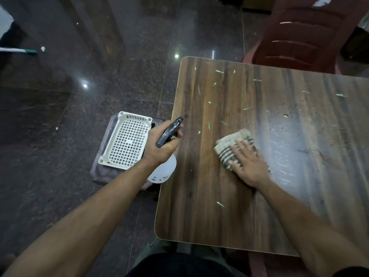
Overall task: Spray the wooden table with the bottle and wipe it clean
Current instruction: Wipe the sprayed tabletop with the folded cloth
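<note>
We see a dark wood-grain tabletop (199, 206) with rounded corners and a pale edge band, scattered with small pale green slivers (219, 204) and carrying a wet, shiny patch with droplets (287, 120) on its right part. A folded cloth with dark stripes (235, 146) lies flat on it near the middle, pressed under our right hand (249, 164). Beside the tabletop's left edge, on the dark speckled stone floor (60, 136), a white perforated plastic basket (125, 140) sits on a low dark stand whose make we cannot tell.

Bare forearms, dark sleeve cuff (351, 271), dark trousers (179, 264)
</note>
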